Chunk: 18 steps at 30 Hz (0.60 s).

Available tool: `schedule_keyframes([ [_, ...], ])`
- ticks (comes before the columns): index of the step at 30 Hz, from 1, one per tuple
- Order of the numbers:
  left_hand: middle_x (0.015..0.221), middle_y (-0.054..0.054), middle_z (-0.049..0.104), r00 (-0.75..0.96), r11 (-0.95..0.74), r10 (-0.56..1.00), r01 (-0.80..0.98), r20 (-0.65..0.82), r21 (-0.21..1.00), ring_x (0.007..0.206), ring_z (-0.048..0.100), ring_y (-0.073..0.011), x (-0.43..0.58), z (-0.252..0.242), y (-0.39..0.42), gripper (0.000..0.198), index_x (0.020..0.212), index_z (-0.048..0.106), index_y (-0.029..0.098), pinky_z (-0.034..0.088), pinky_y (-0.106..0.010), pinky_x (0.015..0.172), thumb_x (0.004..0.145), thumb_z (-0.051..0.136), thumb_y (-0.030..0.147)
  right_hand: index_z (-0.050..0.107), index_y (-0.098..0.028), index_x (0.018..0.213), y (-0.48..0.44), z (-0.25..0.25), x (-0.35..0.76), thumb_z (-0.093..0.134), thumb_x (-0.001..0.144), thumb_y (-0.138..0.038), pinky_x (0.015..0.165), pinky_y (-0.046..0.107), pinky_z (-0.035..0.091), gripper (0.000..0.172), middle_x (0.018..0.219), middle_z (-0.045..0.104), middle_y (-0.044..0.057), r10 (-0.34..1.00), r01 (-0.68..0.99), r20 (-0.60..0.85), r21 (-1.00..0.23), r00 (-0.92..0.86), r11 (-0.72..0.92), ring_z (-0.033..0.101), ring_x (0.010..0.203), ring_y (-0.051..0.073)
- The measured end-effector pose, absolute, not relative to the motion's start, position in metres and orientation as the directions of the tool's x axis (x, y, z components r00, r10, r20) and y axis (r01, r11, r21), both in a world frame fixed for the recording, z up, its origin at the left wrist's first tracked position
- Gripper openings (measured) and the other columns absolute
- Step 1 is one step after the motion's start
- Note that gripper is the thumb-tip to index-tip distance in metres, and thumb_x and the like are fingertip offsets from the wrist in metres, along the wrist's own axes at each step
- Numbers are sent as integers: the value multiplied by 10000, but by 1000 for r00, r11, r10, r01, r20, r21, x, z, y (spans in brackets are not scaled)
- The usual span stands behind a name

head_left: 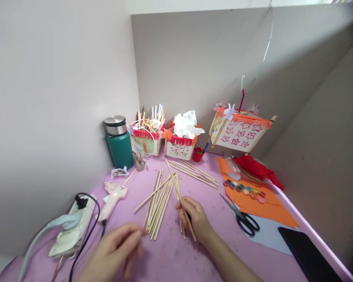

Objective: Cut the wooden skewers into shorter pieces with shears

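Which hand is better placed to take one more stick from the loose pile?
Probably the left hand: it appears empty, near the pile, while the right hand holds sticks.

Txt, nos. & brands: none legible; green flask (119, 150), far L: no lettering made out; pink glue gun (111, 203), L: any mark too small/blurred to read; power strip (65, 239), near L: ditto; dark flat slab (307, 250), near R: no label made out; drawn signs only: red star motifs, 3 rows, on pale panel of decorated box (243, 137), far R.
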<state>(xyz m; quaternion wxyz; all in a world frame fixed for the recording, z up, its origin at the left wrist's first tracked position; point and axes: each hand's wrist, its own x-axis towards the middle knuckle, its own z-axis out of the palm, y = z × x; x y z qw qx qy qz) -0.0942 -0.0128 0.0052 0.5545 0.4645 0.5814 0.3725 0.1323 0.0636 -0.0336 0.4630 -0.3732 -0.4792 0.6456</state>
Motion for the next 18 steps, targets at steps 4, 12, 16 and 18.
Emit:
schedule_keyframes([
  [4, 507, 60, 515, 35, 168, 985, 17, -169, 986, 347, 420, -75, -22, 25, 58, 455, 1024, 582, 143, 313, -185, 354, 711, 627, 469, 522, -176, 762, 64, -33, 132, 450, 858, -491, 327, 168, 256, 337, 392, 412, -92, 959, -241, -34, -965, -282, -105, 264, 308, 55],
  [12, 496, 71, 458, 123, 129, 986, -143, -112, 981, 357, 353, -35, 9, 13, 110, 358, 800, 655, 103, 246, -175, 365, 632, 712, 413, 510, -176, 755, 71, -40, 132, 458, 869, -472, 408, 188, 274, 322, 411, 384, -94, 979, -143, 42, -990, -200, 14, 317, 371, 68],
  [16, 497, 71, 449, 173, 239, 964, -245, -201, 939, 381, 358, -29, 6, 7, 111, 407, 854, 669, 89, 252, -168, 390, 605, 745, 401, 518, -176, 765, 74, -46, 133, 451, 886, -426, 409, 194, 262, 286, 423, 381, -93, 983, -90, 54, -995, -176, 39, 318, 381, 70],
  [18, 476, 72, 446, 195, 279, 953, -270, -232, 921, 384, 376, -37, 5, 4, 111, 420, 888, 665, 89, 268, -168, 404, 622, 736, 407, 518, -177, 760, 75, -46, 133, 462, 881, -410, 406, 193, 258, 268, 424, 377, -95, 983, -92, 52, -995, -174, 36, 314, 379, 67],
])
